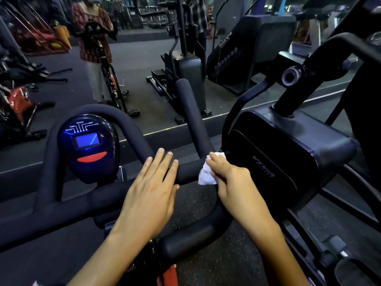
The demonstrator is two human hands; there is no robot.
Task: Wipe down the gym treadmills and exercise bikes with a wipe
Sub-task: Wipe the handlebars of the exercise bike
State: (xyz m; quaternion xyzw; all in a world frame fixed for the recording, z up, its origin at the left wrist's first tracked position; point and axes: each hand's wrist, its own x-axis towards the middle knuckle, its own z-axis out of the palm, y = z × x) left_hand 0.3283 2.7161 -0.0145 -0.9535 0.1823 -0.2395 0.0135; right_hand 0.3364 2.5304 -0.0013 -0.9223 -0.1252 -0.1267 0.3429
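The white crumpled wipe (207, 171) lies against the black foam-padded handlebar (192, 116) of an exercise bike, at the place where the right upright horn of the bar meets the cross part. The right hand (233, 182) holds it there. Its fingers (216, 159) are curled over the top of the wipe and press it to the foam, and part of the wipe hangs out below the hand on the left side.

The left hand (152, 193) rests flat on the same cross part, just beside the wipe but not touching it. Its fingers (158, 162) are straight and a little apart, with the tips reaching over the far edge of the bar; the thumb lies at the near side. This hand holds nothing.

To the left, inside the big loop of the handlebar, sits a shiny blue oval console (90, 147) with a small lit blue screen, white labels above it and a red curved button under it. Under the hands the dark speckled rubber floor (195, 205) shows between the bars.

At the right, near the right hand, stands a large black machine housing (292, 149) with dark tubes rising from it. Farther ahead there are more dark machines, and a person in a red patterned top and pale skirt (92, 44) shows behind another bike.
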